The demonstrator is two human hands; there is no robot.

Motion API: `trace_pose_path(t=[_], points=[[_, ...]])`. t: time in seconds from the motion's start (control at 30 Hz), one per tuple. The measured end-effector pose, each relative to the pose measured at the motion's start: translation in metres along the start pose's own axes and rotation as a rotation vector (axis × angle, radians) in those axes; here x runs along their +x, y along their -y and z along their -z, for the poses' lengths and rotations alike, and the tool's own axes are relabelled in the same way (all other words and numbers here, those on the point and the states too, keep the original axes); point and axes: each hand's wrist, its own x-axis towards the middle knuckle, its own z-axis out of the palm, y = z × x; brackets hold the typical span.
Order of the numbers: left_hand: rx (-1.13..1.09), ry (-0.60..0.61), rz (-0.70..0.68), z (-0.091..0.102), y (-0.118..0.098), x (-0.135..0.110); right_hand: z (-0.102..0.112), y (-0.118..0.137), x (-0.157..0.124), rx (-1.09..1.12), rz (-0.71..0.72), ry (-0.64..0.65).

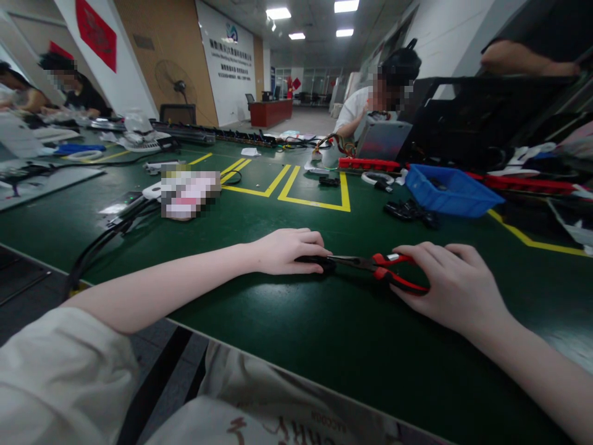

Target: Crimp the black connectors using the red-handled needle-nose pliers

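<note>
My left hand [291, 252] rests near the green tabletop, its fingers closed round a small black part [324, 263] whose exact kind I cannot make out. In my right hand [456, 278] are long-nose pliers [377, 264] with red and black handles. Their handles are spread, and the thin metal jaws point left, their tips touching or just over the black part. My left fingers hide much of that part.
A blue bin [451, 191] stands at the right, with black parts [410, 212] beside it. A blurred-out phone-like object [189, 194] and black cables [104, 238] lie left. Across the table, a person [370, 105] sits by a grey metal box [383, 139].
</note>
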Motion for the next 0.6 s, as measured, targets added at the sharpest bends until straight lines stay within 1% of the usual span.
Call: trace_pose_path(t=[0.2, 0.43, 0.6], points=[[-0.053, -0.023, -0.012, -0.0013, 0.0, -0.0006, 0.0001, -0.0054, -0.0014, -0.061, -0.02, -0.038], [-0.12, -0.046, -0.009, -0.0023, 0.0008, -0.0009, 0.0004, -0.0028, -0.0002, -0.024, 0.023, -0.044], [-0.105, -0.053, -0.018, -0.0032, 0.0017, -0.001, 0.0036, -0.0016, -0.0013, 0.037, 0.005, 0.008]])
